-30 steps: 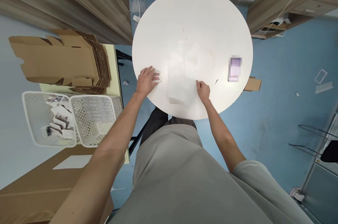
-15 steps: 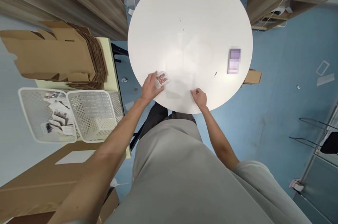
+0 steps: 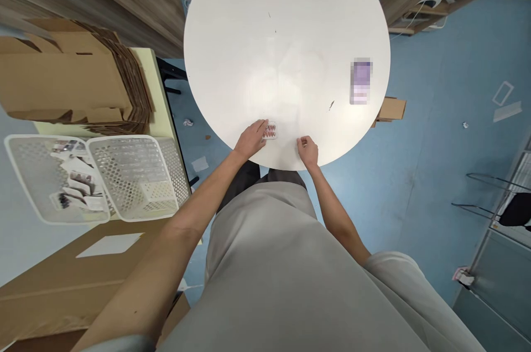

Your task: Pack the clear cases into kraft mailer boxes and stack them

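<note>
Where the person's grey shirt (image 3: 265, 241) meets the near rim of a round, white, smooth-topped surface (image 3: 290, 36), both hands are at work close together. The right hand (image 3: 308, 151) is at that rim with its fingers curled inward; whether they pinch anything is impossible to tell. Across a small gap, the left hand (image 3: 251, 140) grips a small, clear, rectangular plastic case (image 3: 271, 130) by its left side, fingers partly covering it. Reddish-brown oval pieces show through the case in two rows. It sits just inside the near rim, between the two hands, its right side uncovered.

Off to the left, on a pale yellow surface (image 3: 143, 58), two white, perforated plastic baskets stand side by side: the outer basket (image 3: 25, 180) contains a jumble of white packets (image 3: 83, 183), and the inner basket (image 3: 160, 197) has clear plastic packs (image 3: 133, 157) along its far part. Beyond them lies a stack of flattened brown cardboard boxes (image 3: 62, 81).

Farther out on the round surface, near its right rim, is a purple and pale pink rectangle (image 3: 360, 81), blurred into blocks.
</note>
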`<state>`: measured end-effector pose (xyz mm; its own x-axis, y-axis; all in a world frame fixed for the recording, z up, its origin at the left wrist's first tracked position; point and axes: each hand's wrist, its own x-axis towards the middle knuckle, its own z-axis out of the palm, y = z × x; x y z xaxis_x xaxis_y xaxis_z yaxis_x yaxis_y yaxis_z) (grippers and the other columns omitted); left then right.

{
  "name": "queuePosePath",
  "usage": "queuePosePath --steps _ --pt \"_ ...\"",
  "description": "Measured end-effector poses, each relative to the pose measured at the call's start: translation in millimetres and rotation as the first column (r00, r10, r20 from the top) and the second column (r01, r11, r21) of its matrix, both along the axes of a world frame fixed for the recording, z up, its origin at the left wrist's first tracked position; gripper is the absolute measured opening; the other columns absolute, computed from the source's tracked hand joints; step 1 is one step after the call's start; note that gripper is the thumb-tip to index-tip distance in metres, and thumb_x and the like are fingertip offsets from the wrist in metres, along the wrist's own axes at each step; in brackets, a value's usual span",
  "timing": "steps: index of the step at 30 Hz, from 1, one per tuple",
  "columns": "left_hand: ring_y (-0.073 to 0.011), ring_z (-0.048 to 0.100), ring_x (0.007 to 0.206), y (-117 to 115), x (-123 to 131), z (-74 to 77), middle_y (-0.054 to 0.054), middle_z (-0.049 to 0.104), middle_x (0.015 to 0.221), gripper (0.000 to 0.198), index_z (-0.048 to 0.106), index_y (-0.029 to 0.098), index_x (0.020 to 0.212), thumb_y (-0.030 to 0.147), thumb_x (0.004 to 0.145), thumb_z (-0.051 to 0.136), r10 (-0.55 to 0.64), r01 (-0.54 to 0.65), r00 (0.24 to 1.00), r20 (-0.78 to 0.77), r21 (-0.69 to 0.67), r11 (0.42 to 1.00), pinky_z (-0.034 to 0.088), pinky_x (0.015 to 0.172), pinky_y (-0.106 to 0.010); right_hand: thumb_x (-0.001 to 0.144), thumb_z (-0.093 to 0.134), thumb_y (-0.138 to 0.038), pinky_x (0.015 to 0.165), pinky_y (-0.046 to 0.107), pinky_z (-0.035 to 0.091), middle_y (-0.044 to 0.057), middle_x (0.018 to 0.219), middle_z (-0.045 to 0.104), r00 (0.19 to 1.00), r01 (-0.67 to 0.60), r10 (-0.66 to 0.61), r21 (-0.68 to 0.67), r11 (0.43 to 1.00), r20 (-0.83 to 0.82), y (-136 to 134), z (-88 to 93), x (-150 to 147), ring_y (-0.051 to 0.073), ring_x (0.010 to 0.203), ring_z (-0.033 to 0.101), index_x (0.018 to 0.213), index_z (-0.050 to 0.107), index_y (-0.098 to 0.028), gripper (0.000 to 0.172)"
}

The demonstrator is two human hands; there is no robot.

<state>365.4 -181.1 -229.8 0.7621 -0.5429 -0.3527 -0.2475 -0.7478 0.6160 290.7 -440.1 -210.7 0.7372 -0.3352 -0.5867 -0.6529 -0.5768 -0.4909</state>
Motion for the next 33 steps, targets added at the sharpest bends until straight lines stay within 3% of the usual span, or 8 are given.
queuePosePath --steps 7,10,13,18,21,25,28,33 --pt "-0.0389 0.048 0.161 2 -5 -9.4 -0.023 0.048 0.173 0.083 0.038 0.01 0.173 0.013 0.093 0.057 0.007 -0.007 1.0 -0.006 -0.01 1.0 0.047 0.131 -0.054 0.109 0.054 -0.042 0.081 0.036 0.057 0.01 0.115 0.079 0.991 -0.07 0.074 -0.042 0.997 0.114 11 18.9 2 0.022 0.086 0.073 0.099 0.064 -0.024 0.023" --pt "-0.0385 0.047 0.161 1 -6 -15.0 -0.024 0.049 0.172 0.084 0.038 0.009 0.173 0.011 0.091 0.057 0.014 -0.013 1.0 0.008 -0.017 1.0 0.044 0.134 -0.055 0.111 0.05 -0.043 0.079 0.036 0.059 0.014 0.13 0.075 0.949 -0.171 0.186 -0.08 0.982 0.254 25 30.3 5 0.023 0.097 0.075 0.103 0.066 -0.023 0.027" --pt "-0.0391 0.047 0.161 -2 -7 -18.0 -0.026 0.048 0.171 0.086 0.036 0.007 0.173 0.009 0.089 0.057 0.038 -0.038 0.999 0.003 -0.02 0.999 0.047 0.131 -0.055 0.114 0.047 -0.045 0.082 0.036 0.062 0.016 0.147 0.07 0.887 -0.304 0.311 -0.075 0.95 0.341 45 37.4 9 0.026 0.121 0.074 0.104 0.068 -0.023 0.032" --pt "-0.0393 0.04 0.167 -1 -15 -10.7 -0.027 0.04 0.177 0.081 0.034 0.008 0.173 0.015 0.095 0.058 0.155 -0.153 0.988 0.011 -0.125 0.98 0.045 0.132 -0.058 0.117 0.048 -0.041 0.093 0.038 0.065 0.013 0.157 0.067 0.807 -0.481 0.476 -0.078 0.873 0.349 80 31.4 18 0.027 0.135 0.069 0.105 0.069 -0.024 0.03" --pt "-0.0318 0.048 0.162 5 -22 1.4 -0.022 0.045 0.175 0.063 0.045 0.013 0.167 0.021 0.104 0.049 0.381 -0.381 0.924 -0.034 -0.169 0.909 0.047 0.131 -0.051 0.118 0.047 -0.039 0.097 0.038 0.065 0.013 0.16 0.065 0.779 -0.545 0.535 -0.069 0.836 0.329 94 24.5 22 0.027 0.131 0.071 0.107 0.07 -0.023 0.03" --pt "-0.0268 0.075 0.129 5 -25 14.9 -0.016 0.074 0.146 0.041 0.068 0.018 0.141 0.037 0.112 0.046 0.662 -0.688 0.712 -0.234 -0.043 0.724 0.06 0.114 -0.041 0.118 0.046 -0.035 0.101 0.041 0.064 0.014 0.162 0.063 0.761 -0.613 0.598 -0.024 0.79 0.253 106 19.2 29 0.029 0.13 0.071 0.115 0.071 -0.022 0.028" --pt "-0.0277 0.079 0.119 -4 -23 15.2 -0.014 0.082 0.13 0.032 0.076 0.019 0.125 0.04 0.106 0.063 0.749 -0.771 0.583 -0.316 0.075 0.632 0.061 0.109 -0.039 0.118 0.046 -0.029 0.104 0.043 0.064 0.015 0.163 0.061 0.757 -0.639 0.624 0.017 0.769 0.194 112 15.5 33 0.03 0.134 0.069 0.125 0.07 -0.021 0.027" --pt "-0.0266 0.08 0.114 -15 -19 6.1 -0.01 0.085 0.119 0.02 0.08 0.021 0.111 0.029 0.1 0.065 0.815 -0.81 0.494 -0.302 0.18 0.557 0.06 0.107 -0.038 0.115 0.054 -0.031 0.102 0.04 0.063 0.014 0.163 0.061 0.743 -0.661 0.646 0.04 0.749 0.176 112 10.9 34 0.03 0.139 0.066 0.128 0.071 -0.022 0.023"
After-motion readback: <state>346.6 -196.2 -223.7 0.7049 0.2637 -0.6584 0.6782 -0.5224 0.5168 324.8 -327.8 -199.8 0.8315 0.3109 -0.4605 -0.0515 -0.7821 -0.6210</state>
